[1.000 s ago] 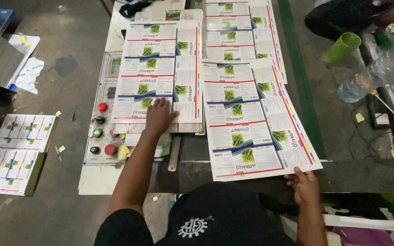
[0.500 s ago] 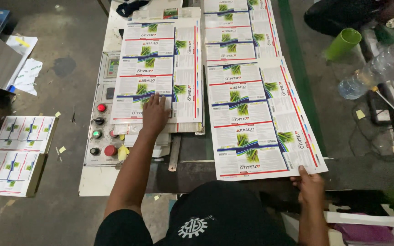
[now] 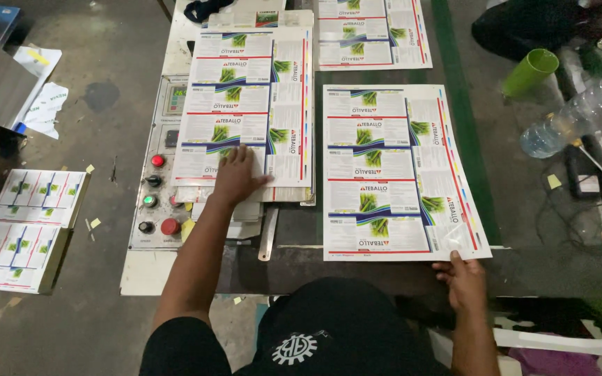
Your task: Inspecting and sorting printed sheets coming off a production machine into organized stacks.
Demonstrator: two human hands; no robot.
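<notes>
**Printed label sheets on a press counter, two hands at work**

Item 1. Left hand [image 3: 237, 175]: laid flat, palm down, fingers [image 3: 245, 154] spread and released, pressing on the lower edge of the left stack of printed sheets [image 3: 245, 104]. Nothing is gripped.

Item 2. Left stack of printed sheets: white sheets with repeated green, blue and red label panels, lying squared up on the counter [image 3: 196, 278], partly over the control panel [image 3: 156, 188].

Item 3. Right hand [image 3: 462, 278]: at the near right corner of the single printed sheet [image 3: 395, 170], fingers pinching the sheet's bottom edge; the thumb lies on top of the paper.

Item 4. Single printed sheet: same label pattern, lying flat to the right of the stack and just apart from it, its near edge at the dark front of the counter. The pinched corner looks slightly lifted and glossy.

Item 5. Further printed sheet [image 3: 371, 31]: beyond the single sheet, at the far end of the counter, cut off by the top edge of view.

Item 6. Control panel: grey plate with red, green and black buttons, left of the left hand.

Item 7. Floor stacks of sheets [image 3: 22, 230]: two piles at far left, on the floor, well apart from both hands.

Item 8. Green cup [image 3: 531, 71] and clear plastic bottle [image 3: 566, 125]: right of the counter, among cables.
</notes>
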